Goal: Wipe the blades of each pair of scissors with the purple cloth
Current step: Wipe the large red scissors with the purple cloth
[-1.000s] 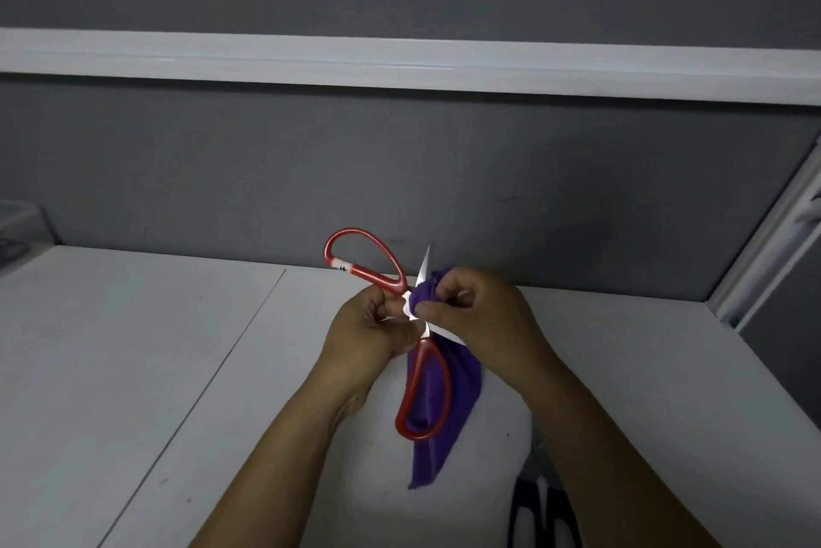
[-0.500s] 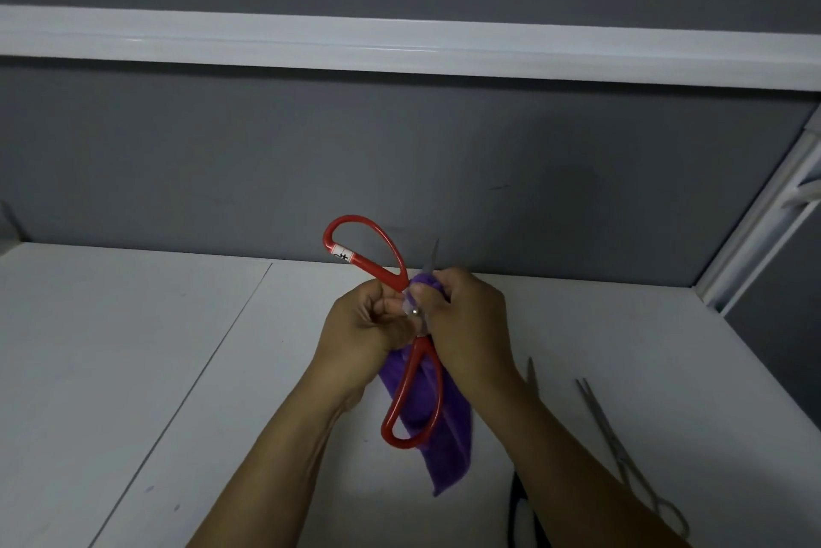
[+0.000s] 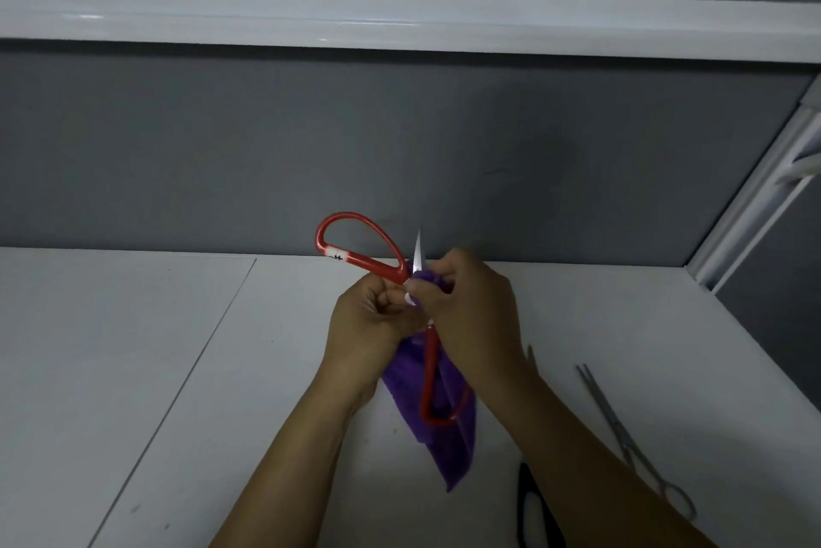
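The person stands at the white table [image 3: 111, 369] and holds the red scissors [image 3: 377, 265] up in the air above it, with the two handles spread far apart. The left hand [image 3: 373, 325] is closed tightly around the scissors near the pivot. The right hand [image 3: 475, 307] pinches the purple cloth [image 3: 448, 449] around one blade [image 3: 418, 252], and only the bright tip comes out above the fingers. The rest of the cloth hangs down between the forearms, behind the lower handle.

To do this wipe well, I think the right hand should slide from the pivot toward the tip, along the flat sides, with cloth between the skin and the edge at all times. The left hand must stay firm, so the blades cannot snap together on the fingers. The other blade I cannot see, so it may need its own pass.

The silver scissors [image 3: 613, 418] and the black-handled scissors [image 3: 531, 507] lie on the table at the right, waiting.
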